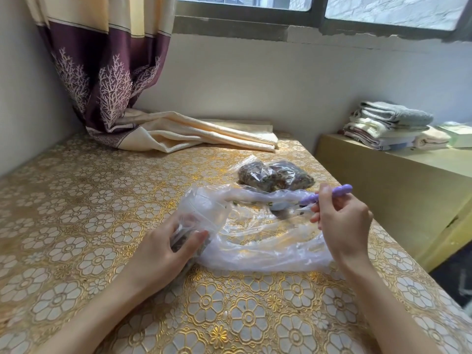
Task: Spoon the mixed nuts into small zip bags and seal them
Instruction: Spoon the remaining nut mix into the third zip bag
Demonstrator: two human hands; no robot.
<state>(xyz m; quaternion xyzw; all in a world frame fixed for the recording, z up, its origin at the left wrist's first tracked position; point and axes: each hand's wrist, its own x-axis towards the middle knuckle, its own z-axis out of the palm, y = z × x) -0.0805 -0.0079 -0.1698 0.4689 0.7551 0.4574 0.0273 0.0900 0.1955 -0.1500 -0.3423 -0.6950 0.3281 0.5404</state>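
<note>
— What is the left hand [163, 249] holding?
— Its fingers [198, 237] are curling round a small clear bag [201, 213] with nuts showing inside, resting on the counter [76, 226].
— And further right?
— The right hand [342, 221] is pinching a purple spoon [324, 195] over a big limp plastic bag [268, 241]; filled bags [275, 176] are lying just behind.

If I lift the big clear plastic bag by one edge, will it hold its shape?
Probably not. The big clear bag lies crumpled and collapsed on the table, so it is likely floppy. It looks almost empty, so likely light. The film looks glossy, so it may slip.
</note>
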